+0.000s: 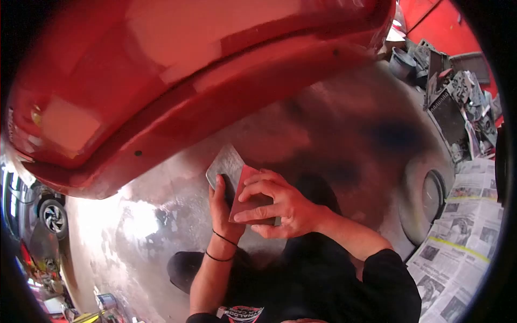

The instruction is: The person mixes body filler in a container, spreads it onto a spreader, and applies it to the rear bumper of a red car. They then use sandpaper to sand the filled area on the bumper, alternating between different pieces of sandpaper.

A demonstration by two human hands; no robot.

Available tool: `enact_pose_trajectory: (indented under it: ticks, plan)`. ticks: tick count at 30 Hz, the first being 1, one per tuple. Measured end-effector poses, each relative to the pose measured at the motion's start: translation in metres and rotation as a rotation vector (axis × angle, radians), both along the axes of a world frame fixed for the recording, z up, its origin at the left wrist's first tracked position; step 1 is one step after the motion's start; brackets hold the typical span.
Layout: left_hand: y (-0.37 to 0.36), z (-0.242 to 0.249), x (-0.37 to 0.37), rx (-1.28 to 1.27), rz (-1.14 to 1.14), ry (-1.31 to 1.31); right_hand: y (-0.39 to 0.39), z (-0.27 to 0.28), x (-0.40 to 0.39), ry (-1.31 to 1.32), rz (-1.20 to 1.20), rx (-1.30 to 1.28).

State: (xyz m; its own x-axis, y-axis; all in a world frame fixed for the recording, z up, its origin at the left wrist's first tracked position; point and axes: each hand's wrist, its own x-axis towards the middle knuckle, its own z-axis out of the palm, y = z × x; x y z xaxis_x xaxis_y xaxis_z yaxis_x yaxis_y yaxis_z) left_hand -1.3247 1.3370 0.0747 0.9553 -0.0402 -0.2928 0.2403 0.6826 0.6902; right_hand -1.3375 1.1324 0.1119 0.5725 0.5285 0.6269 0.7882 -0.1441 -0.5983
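Note:
In front of my body, my left hand is closed on a flat grey plate with a rounded corner, its thumb lying along the plate's face. Two thin dark bands circle that wrist. Pressed close against the plate is a thin, straight-edged reddish sheet, darker toward its lower part. The fingers of my right hand spread across this sheet and grip it; the far side is hidden behind them. Above both hands hangs a red car bumper with duller, salmon-coloured patches.
A worn, stained floor lies beneath. Newspaper sheets cover the right side beside a round pale object. Car parts and a grey bucket are piled at upper right. Another car's wheel shows at left.

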Motion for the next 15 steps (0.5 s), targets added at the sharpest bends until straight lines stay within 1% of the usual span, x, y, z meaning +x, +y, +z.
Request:
enact_pose_trajectory:
  ticks: [3,8,10,11,12,13,14,15]
  plan:
    - [-0.005,-0.006,-0.008,-0.044,-0.022,0.038,-0.007,-0.017,-0.009,0.033,-0.022,0.016]
    - [-0.01,-0.024,-0.012,-0.023,0.018,0.054,-0.039,-0.029,-0.005,0.058,-0.105,-0.086]
    - [-0.014,-0.017,-0.013,-0.022,0.021,0.087,-0.055,-0.03,-0.002,0.074,-0.188,-0.128]
    - [-0.016,-0.012,-0.013,-0.015,0.028,0.113,-0.065,-0.029,-0.001,0.073,-0.191,-0.131]
    - [-0.016,-0.01,-0.01,-0.019,0.028,0.107,-0.076,-0.026,0.002,0.025,-0.284,-0.235]
    - [-0.015,-0.008,-0.007,0.006,0.032,0.033,-0.081,-0.023,0.006,-0.023,-0.376,-0.338]
    - [-0.014,-0.007,-0.005,0.032,0.036,-0.035,-0.081,-0.021,0.009,-0.022,-0.375,-0.341]
    - [-0.014,-0.003,-0.004,0.027,0.039,-0.03,-0.08,-0.013,0.01,0.008,-0.411,-0.326]
